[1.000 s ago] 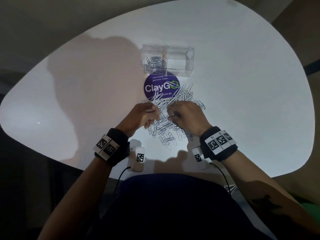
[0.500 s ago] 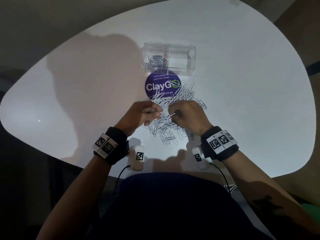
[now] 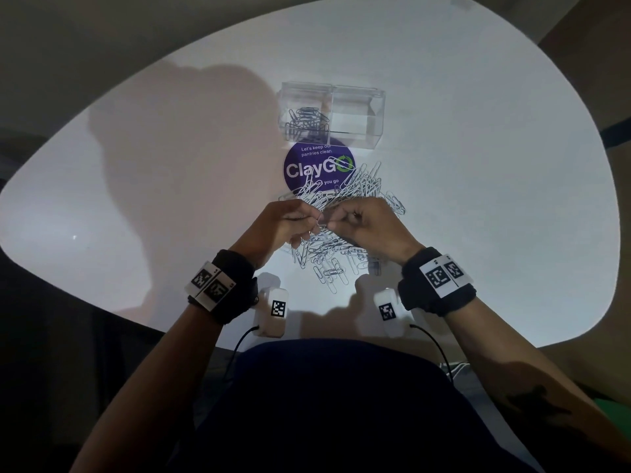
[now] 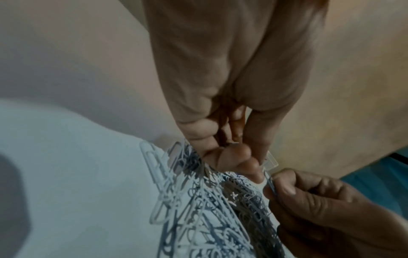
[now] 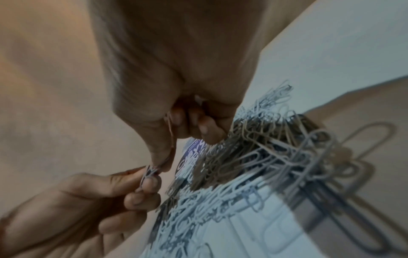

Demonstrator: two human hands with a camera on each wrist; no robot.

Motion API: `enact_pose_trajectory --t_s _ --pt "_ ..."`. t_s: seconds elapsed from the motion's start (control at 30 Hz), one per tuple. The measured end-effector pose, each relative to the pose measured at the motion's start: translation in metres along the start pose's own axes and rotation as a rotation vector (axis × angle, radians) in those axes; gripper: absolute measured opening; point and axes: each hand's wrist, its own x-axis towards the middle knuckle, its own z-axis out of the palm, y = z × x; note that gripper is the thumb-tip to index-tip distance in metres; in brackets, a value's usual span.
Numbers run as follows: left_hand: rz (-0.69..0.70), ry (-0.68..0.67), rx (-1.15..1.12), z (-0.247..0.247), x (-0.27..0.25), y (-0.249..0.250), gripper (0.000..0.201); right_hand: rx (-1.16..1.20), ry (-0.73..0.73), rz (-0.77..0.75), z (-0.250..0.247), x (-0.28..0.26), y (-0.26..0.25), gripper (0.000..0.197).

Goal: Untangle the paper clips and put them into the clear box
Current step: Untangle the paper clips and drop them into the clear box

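White table (image 3: 478,165), rounded. Clear box (image 3: 358,110) at far centre, two compartments, some clips in the left one. Purple sticker (image 3: 307,169) just in front. Tangled pile of paper clips (image 3: 345,199) partly over sticker, under both hands. Left hand (image 3: 280,227) and right hand (image 3: 372,227), fingertips nearly meeting, each pinching linked clips (image 5: 150,172) above pile.

Dim, fisheye-warped views (wrist ones blurred); large soft shadows on table (image 3: 478,97).
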Motion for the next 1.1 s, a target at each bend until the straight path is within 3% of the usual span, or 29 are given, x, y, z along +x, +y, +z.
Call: enact_pose_trajectory --t_s 0.13,0.37,0.57,0.7,0.8,0.9,1.0,1.1 --pt "-0.097 -0.034 -0.153 -0.001 0.001 0.003 0.024 0.073 0.039 0.042 -0.009 -0.004 -0.004 0.008" --pt "-0.12 -0.097 -0.25 0.01 0.005 0.006 0.027 0.133 0.143 -0.007 0.002 -0.001 -0.009 0.01" --pt "-0.091 -0.036 -0.111 0.007 0.003 0.004 0.023 0.093 0.256 0.018 0.0 0.001 -0.007 0.009" --pt "-0.176 0.017 -0.183 -0.003 0.002 0.004 0.017 -0.168 0.04 -0.062 -0.004 -0.002 0.01 0.005" --pt "-0.169 0.055 -0.133 -0.002 -0.001 0.006 0.024 -0.43 -0.091 -0.073 0.0 -0.006 0.013 0.018" --pt "-0.114 0.051 -0.02 0.001 -0.006 0.008 0.042 -0.555 -0.102 -0.087 0.005 -0.006 0.013 0.021" --pt "-0.08 -0.017 0.042 0.002 -0.009 0.005 0.039 -0.52 -0.059 -0.116 0.005 -0.006 0.013 0.011" --pt "-0.044 0.01 0.226 0.0 -0.009 0.0 0.032 -0.426 0.019 -0.088 -0.002 -0.007 0.014 0.006"
